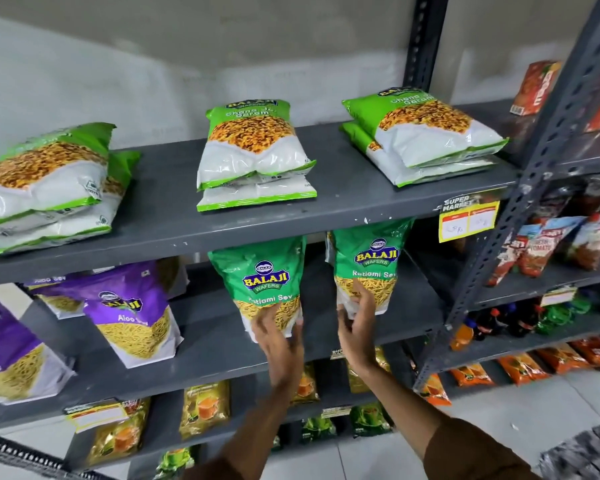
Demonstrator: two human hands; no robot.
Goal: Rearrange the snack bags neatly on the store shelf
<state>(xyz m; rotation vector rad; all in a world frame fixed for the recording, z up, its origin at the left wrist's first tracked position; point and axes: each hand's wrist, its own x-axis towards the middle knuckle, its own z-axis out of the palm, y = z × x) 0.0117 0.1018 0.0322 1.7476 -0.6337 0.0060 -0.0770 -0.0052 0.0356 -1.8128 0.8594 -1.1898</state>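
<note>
Head view, left hand [280,336]: lower centre of the frame, fingers spread and curled around the bottom of the left Ratlami Sev bag [265,287], gripping its lower edge; the hold looks meant to steady the pouch so it stands upright.
Right hand [357,318]: just right of centre, palm open, fingertips resting on the lower front of the right Ratlami Sev bag [368,268], thumb free; it presses more than grips, apparently to push that pouch back and square it.
Green pair: both stand on the middle shelf [205,348], fronts facing out, a gap between them, tops reaching the upper shelf's edge; they lean slightly, which seems to be why both hands are on them.
Purple Aloo Sev bags [136,317]: left on the same shelf, tilted and at uneven depths, likely to need straightening.
Upper shelf [174,223]: Chana Jor Garam bags lie flat in three stacks, left stack [42,188], centre stack [255,154], right stack [423,133]; the layers are skewed and well apart.
Price tag [468,220]: yellow, hangs from the upper shelf's front edge at right.
Neighbouring rack [548,109]: right edge of the frame, holding red packets and bottles.
Progress, as a judgement: the green pair is in hand; the rest looks untidy.
</note>
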